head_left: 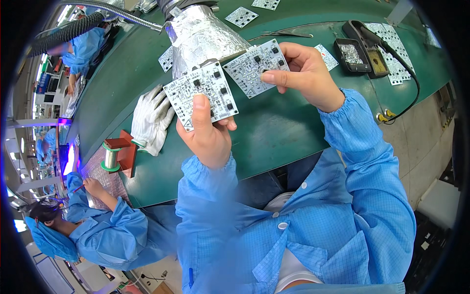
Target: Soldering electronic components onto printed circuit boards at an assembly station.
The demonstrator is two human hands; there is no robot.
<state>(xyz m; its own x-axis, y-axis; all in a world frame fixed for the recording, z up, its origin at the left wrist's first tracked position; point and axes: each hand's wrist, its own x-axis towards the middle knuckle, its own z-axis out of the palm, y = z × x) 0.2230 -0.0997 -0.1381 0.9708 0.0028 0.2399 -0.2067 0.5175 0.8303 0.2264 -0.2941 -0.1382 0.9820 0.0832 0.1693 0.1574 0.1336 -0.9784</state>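
My left hand [208, 132] grips a white circuit board [209, 81] by its lower edge, thumb on the face with the black chips. A second white circuit board [252, 73], also with black chips, is pinched at its right edge between the thumb and fingers of my right hand [301, 73]. Both boards are held up above the green table, tilted and close together, faces toward me. Just behind them is a foil-wrapped duct nozzle [208, 36], which the boards partly cover.
White cotton gloves [152, 120] and a solder wire spool [111, 158] on a red-brown stand lie left. Tweezers [289, 34], a soldering iron holder [361, 41] with a black cable, and more circuit boards [401, 54] lie at the back and right. A co-worker [105, 230] sits at left.
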